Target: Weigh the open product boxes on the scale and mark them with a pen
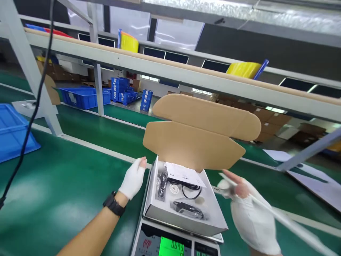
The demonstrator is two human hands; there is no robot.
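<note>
An open cardboard box (pixel 186 217) sits on a digital scale (pixel 144 234) that has a lit green display. Inside it lie bagged black cables (pixel 190 209), a small white ring (pixel 174 188) and a printed white sheet (pixel 185 174). Its brown lid (pixel 194 145) stands raised at the back. Close by the box's left side is my left hand (pixel 134 179), in a white fingertip-less glove, fingers curled together with nothing visible in them. On the right, my right hand (pixel 252 213), gloved alike and blurred, grips a thin white strip (pixel 287 222), perhaps a sheet seen edge-on.
A blue crate (pixel 16 131) stands at the left on the green bench (pixel 66 181), near a hanging black cable (pixel 39 89). A white-framed shelf (pixel 170 71) crosses above, holding yellow bins (pixel 243 70). More blue crates (pixel 119 89) are behind; white sheets (pixel 314 185) lie at right.
</note>
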